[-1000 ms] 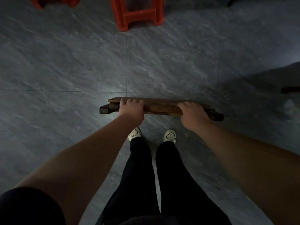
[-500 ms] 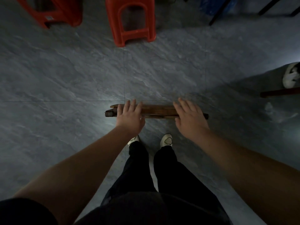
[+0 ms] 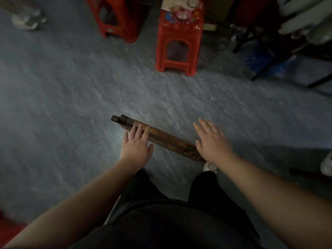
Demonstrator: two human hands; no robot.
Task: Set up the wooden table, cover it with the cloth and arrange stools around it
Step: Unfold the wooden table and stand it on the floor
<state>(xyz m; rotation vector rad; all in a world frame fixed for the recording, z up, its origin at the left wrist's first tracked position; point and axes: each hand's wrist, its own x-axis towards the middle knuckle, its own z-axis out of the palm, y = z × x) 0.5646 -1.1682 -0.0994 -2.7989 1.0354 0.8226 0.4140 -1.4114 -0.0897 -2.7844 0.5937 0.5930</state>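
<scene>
The folded wooden table [image 3: 167, 139] stands on edge on the grey floor in front of my feet, seen from above as a narrow brown strip slanting from upper left to lower right. My left hand [image 3: 137, 146] has straight fingers, its fingertips resting on the table's left part. My right hand [image 3: 212, 141] is spread flat over the table's right end; whether it touches the wood I cannot tell. Two red plastic stools stand farther ahead: one [image 3: 177, 42] carries a folded flowered cloth [image 3: 181, 9] on its seat, the other [image 3: 115, 17] is to its left.
Dark chair legs [image 3: 269, 56] and a blue bag [image 3: 258, 58] crowd the upper right. Pale shoes [image 3: 27, 20] lie at the upper left. Another white shoe [image 3: 326, 164] and a dark wooden bar sit at the right edge. A red object edges in at the lower left corner.
Both hands let go of their grip on the table's top edge and straightened their fingers. The table turned from level to slanted in view, and the view lifted to show the stools and cloth.
</scene>
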